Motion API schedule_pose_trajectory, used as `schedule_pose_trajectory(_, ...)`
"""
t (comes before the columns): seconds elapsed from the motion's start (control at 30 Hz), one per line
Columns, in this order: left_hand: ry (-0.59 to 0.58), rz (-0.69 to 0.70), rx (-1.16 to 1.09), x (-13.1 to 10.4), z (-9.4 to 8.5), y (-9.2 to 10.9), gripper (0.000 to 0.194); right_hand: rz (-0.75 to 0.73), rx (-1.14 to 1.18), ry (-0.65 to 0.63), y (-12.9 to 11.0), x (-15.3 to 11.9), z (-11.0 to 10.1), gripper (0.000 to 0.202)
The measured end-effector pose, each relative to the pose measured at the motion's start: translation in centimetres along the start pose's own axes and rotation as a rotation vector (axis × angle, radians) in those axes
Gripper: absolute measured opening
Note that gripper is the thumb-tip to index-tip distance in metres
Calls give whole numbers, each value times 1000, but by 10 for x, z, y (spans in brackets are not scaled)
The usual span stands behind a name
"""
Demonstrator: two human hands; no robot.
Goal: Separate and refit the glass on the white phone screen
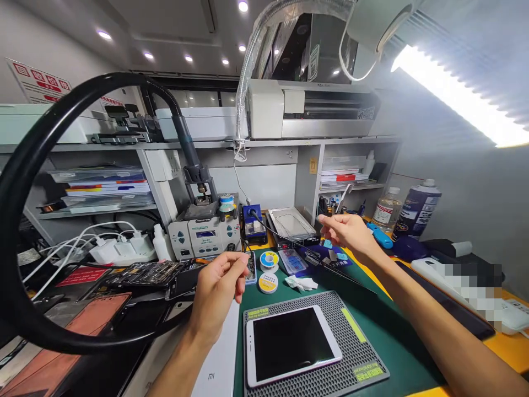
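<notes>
My left hand (221,286) is raised to the left of the white tablet, thumb and index finger pressed together. Whatever they pinch, if anything, is too small to make out. My right hand (349,234) is up over the back right of the bench, its thumb and index fingertip also pinched, and nothing between them can be named. Below and between both hands, the white tablet (293,344) lies flat, dark screen up, on a grey honeycomb mat (359,358). A crumpled white tissue (301,283) lies just behind the mat, beside round solder spools (269,259).
A black ring-shaped tube (8,182) arches at left over phones and circuit boards (144,275). A hot-air rework station (204,234) and blue soldering station (254,223) stand behind. A spray can (417,209) and bottle (387,208) are at right. A bright lamp (454,99) hangs above.
</notes>
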State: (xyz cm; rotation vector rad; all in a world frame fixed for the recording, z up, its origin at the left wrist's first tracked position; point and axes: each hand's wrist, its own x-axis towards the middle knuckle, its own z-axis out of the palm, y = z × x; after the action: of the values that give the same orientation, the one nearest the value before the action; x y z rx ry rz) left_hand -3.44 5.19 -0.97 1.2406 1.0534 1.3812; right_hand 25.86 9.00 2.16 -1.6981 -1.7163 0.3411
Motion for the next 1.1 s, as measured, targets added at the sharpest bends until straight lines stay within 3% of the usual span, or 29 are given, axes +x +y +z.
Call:
schedule_pose_trajectory(0.07, 7, 14, 21, 0, 0, 0, 27, -79, 84, -198, -11, -11, -8, 61)
schedule_pose_trajectory(0.13, 15, 21, 36, 1, 0, 0, 27, -136, 106, -391, -18, -20, -11, 53)
schedule_pose_trajectory(0.23, 15, 18, 57, 0, 0, -1, 31, -181, 40, -545, -23, -29, -2, 39)
schedule_pose_trajectory(0.4, 15, 11, 91, -1, 0, -2, 33, -241, -167, -416, -22, -38, 40, 30)
schedule_pose_trajectory(0.53, 16, 16, 122, 1, -2, -3, 32, -306, -238, -395, -21, -40, 62, 18)
schedule_pose_trajectory(0.67, -17, 16, 169, 4, -5, -3, 30, -314, -208, -371, -27, -46, 51, 21)
schedule_pose_trajectory(0.87, -95, 75, 267, 2, -3, 0, 28, -222, -199, -355, -24, -86, 24, 26)
schedule_pose_trajectory(1.1, -134, 192, 341, -5, 3, 2, 25, -211, -353, -221, -9, -114, 50, 25)
